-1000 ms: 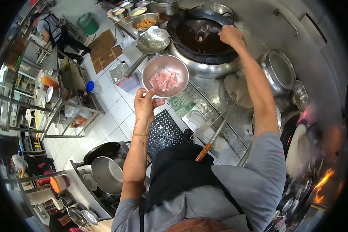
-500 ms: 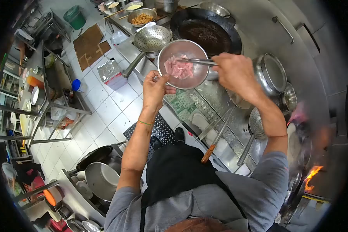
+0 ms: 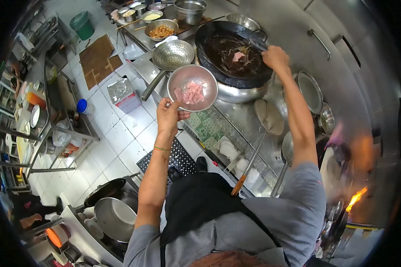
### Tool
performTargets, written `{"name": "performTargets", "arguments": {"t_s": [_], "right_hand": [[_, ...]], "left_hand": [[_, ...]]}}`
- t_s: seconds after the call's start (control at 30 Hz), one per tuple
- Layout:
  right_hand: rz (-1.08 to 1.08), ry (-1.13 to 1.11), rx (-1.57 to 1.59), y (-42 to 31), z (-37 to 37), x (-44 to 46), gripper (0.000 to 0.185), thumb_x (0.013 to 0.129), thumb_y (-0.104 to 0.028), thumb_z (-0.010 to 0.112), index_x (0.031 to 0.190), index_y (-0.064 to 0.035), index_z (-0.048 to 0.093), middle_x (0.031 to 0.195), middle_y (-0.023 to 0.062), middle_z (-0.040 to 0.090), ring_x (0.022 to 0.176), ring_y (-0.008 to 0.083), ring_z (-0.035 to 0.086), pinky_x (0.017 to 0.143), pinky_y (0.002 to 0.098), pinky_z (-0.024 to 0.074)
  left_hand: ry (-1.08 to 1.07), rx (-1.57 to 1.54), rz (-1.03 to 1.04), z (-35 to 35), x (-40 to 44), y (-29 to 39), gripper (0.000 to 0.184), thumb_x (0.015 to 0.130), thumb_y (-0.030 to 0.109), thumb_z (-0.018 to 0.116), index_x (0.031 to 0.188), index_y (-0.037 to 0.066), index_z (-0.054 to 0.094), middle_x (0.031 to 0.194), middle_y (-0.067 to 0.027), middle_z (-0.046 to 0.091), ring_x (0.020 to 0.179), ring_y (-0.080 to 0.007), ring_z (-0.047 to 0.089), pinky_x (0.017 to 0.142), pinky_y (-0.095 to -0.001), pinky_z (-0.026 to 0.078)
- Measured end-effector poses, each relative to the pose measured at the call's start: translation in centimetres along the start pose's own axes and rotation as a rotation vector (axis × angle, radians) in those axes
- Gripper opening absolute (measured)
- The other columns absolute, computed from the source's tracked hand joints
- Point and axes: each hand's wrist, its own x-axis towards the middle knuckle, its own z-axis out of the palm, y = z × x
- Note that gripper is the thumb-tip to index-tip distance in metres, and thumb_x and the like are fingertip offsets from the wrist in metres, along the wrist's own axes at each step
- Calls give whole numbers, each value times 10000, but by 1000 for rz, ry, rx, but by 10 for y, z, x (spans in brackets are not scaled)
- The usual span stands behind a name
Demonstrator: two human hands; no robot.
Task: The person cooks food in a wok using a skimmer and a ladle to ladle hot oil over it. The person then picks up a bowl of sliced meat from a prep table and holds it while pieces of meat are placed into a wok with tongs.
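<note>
My left hand [image 3: 168,116] grips the near rim of a metal bowl [image 3: 186,73], held tilted towards me beside the wok. Raw pink meat slices [image 3: 190,92] lie inside it. My right hand [image 3: 276,58] is closed around metal tongs [image 3: 257,43], which reach over the right side of the wok. The large black wok [image 3: 225,80] holds dark oil, and a pale pink piece of meat [image 3: 238,56] sits in it near the tongs. The tong tips are hard to make out.
A perforated ladle strainer [image 3: 173,54] rests left of the wok. Behind it stands a bowl of browned pieces [image 3: 161,32]. A wooden-handled mesh strainer [image 3: 268,116] and another perforated ladle [image 3: 288,149] lie on the steel counter. Flames [image 3: 355,199] burn at the far right.
My right hand has moved from the bowl up over the wok with the tongs, and a piece of meat is now in the oil. The bowl has shifted slightly left and nearer.
</note>
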Motion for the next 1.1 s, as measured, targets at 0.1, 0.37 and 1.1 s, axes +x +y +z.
{"name": "performTargets", "arguments": {"t_s": [0.1, 0.37, 1.1], "right_hand": [[-150, 83, 287, -4, -80, -64, 308, 838, -284, 646, 1092, -114, 681, 1064, 171, 665, 983, 342, 644, 844, 436, 506], [-676, 48, 194, -53, -90, -144, 183, 794, -165, 676, 947, -66, 694, 930, 109, 685, 791, 307, 679, 678, 418, 539], [-392, -8, 334, -7, -92, -87, 323, 829, -293, 667, 1090, -103, 682, 1119, 114, 659, 1026, 303, 630, 858, 416, 504]], "left_hand": [[10, -10, 19, 1, -5, 13, 157, 875, 50, 588, 894, 40, 433, 813, -155, 623, 553, -239, 654, 476, -313, 571], [-138, -15, 86, 36, -3, 32, 138, 877, 36, 576, 906, 18, 442, 805, -155, 603, 533, -235, 646, 436, -304, 560], [-5, -12, 64, 13, 4, 23, 173, 867, 60, 609, 899, 33, 441, 826, -170, 628, 554, -251, 659, 480, -322, 577]]}}
